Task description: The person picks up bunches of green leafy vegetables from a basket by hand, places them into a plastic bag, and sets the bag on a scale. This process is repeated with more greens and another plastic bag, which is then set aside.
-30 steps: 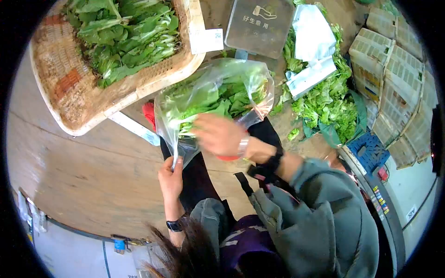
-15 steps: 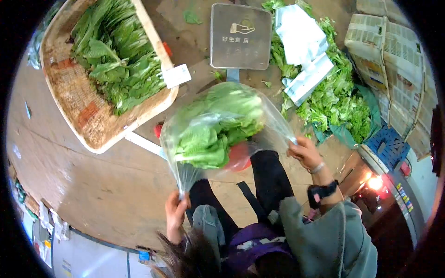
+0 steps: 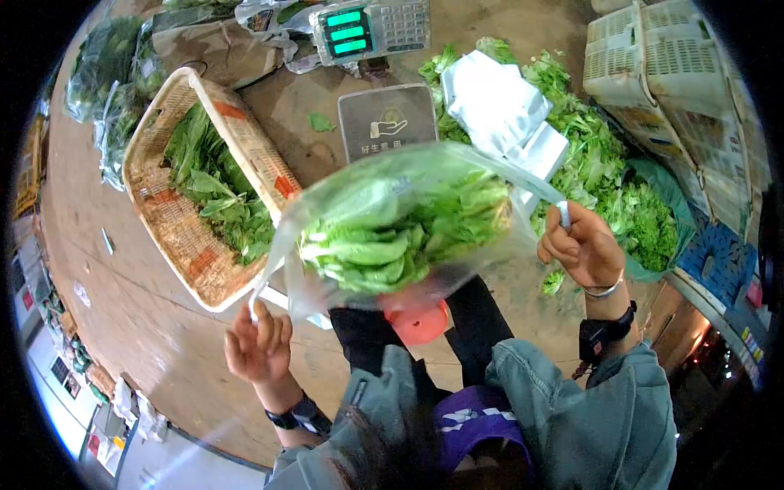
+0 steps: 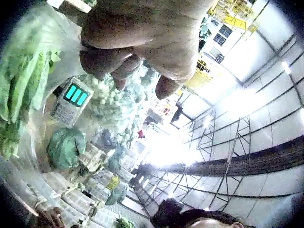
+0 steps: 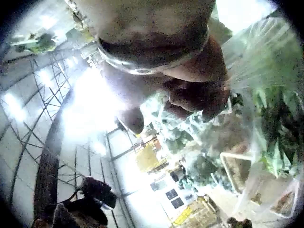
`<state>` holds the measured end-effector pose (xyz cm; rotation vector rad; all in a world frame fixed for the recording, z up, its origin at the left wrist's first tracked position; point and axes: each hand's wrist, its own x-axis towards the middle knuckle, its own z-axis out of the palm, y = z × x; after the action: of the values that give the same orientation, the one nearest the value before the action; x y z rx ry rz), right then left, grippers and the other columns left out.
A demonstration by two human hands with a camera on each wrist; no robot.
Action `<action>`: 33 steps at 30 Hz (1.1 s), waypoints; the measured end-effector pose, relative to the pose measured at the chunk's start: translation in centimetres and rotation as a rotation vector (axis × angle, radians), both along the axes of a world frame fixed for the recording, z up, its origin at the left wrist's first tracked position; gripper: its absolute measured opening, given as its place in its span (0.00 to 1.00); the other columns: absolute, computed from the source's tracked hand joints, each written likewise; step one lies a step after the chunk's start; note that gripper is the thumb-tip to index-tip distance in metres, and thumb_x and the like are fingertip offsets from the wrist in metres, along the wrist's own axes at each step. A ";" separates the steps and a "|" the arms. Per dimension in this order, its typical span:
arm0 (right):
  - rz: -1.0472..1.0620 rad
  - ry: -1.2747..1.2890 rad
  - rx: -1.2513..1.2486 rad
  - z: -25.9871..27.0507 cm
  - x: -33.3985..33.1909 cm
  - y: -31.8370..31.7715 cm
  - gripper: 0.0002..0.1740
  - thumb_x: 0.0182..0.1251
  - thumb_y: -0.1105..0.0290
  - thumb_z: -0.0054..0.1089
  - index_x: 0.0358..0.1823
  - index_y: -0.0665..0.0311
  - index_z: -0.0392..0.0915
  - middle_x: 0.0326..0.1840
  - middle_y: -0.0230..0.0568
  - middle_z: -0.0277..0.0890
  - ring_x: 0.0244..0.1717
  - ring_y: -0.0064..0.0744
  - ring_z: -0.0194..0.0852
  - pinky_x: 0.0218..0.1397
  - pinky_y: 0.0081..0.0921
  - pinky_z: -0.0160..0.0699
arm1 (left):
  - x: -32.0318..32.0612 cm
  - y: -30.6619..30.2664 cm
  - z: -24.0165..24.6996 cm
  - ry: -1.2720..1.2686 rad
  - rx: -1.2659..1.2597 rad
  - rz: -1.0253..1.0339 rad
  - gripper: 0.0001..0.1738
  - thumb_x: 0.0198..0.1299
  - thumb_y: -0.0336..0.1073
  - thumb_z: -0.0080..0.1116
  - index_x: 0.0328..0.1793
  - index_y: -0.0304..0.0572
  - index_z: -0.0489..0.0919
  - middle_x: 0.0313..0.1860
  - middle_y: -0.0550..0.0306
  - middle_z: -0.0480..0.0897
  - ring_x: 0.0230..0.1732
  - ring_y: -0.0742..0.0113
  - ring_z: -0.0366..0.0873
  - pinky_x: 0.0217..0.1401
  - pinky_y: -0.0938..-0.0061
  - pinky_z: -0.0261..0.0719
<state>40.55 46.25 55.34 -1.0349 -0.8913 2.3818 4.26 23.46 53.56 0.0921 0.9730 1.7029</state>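
A clear plastic bag (image 3: pixel 441 163) full of leafy greens (image 3: pixel 408 245) hangs stretched between my two hands, above the legs. In the head view, my left hand (image 3: pixel 260 347) grips one gathered bag handle at the bag's left end. Opposite it, my right hand (image 3: pixel 584 249) holds the other handle with curled fingers. The greens lie sideways in the bag, pale stems showing through the film. Part of the bag also shows at the left edge of the left wrist view, beside the left hand (image 4: pixel 142 47). The right wrist view shows the right hand (image 5: pixel 190 90) next to stretched film.
Left of the bag stands a plastic crate (image 3: pixel 143 220) with more greens inside. A scale plate (image 3: pixel 388 118) lies just beyond the bag, its lit display (image 3: pixel 347 33) farther back. White bags (image 3: pixel 494 102) rest on a lettuce pile (image 3: pixel 600 155). Stacked crates (image 3: pixel 694 106) border the right.
The right hand has gone from over the greens to the bag's second handle. Both hands have since spread apart, pulling the bag wide. The head view has shifted, bringing the scale display in.
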 end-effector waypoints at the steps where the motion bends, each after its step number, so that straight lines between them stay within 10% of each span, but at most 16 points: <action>1: 0.016 -0.050 0.027 -1.3 0.7 0.7 0.30 0.54 0.48 0.56 0.44 0.71 0.66 0.18 0.22 0.55 0.17 0.15 0.52 0.32 0.19 0.63 | 0.4 0.9 -1.3 0.007 -0.015 0.015 0.27 0.63 0.50 0.38 0.56 0.33 0.68 0.16 0.67 0.65 0.12 0.80 0.50 0.25 0.80 0.54; 6: -0.127 -0.167 0.028 -9.5 0.3 4.6 0.19 0.62 0.57 0.49 0.37 0.70 0.68 0.13 0.22 0.54 0.15 0.15 0.51 0.29 0.19 0.64 | 0.3 7.4 -7.8 0.193 -0.420 -0.041 0.19 0.65 0.47 0.38 0.34 0.40 0.72 0.08 0.71 0.53 0.10 0.77 0.48 0.27 0.78 0.58; 23: -0.091 -0.199 -0.029 -13.9 -3.2 10.5 0.15 0.63 0.61 0.48 0.34 0.69 0.69 0.14 0.28 0.57 0.14 0.18 0.52 0.29 0.20 0.66 | -0.7 17.6 -10.2 0.392 -0.600 -0.075 0.16 0.62 0.43 0.46 0.33 0.37 0.72 0.09 0.70 0.56 0.11 0.79 0.51 0.21 0.81 0.57; 33: 0.025 -0.476 0.200 -15.9 -5.0 11.9 0.16 0.61 0.65 0.53 0.41 0.73 0.69 0.25 0.40 0.73 0.26 0.25 0.72 0.33 0.20 0.71 | -0.4 19.4 -14.2 0.449 -0.542 -0.099 0.12 0.61 0.37 0.46 0.40 0.34 0.71 0.19 0.63 0.68 0.21 0.75 0.66 0.24 0.80 0.65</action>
<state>35.51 58.16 39.39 -1.5426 -1.2776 2.0387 3.90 42.82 39.32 0.1648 1.7062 1.2989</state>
